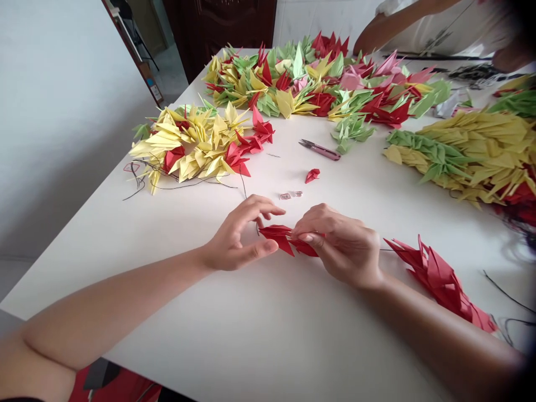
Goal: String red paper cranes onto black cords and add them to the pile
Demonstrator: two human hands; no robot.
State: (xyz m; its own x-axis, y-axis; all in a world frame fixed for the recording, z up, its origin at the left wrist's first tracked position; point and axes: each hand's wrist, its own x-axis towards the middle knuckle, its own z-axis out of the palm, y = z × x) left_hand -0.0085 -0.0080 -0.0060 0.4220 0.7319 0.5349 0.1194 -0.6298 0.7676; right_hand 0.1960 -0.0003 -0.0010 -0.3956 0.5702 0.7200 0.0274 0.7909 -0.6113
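Craft workroom: heaped origami cranes [285,103]

We have a white table [268,357] with big piles of paper birds [188,145], little scissors [319,149], and black string [506,291] on it.

Red origami crane [274,237] half hidden by the right fingers [312,229]; co-worker's hand [508,56] blurred at the corner

Pale wall [62,111], dark wooden door [218,28]
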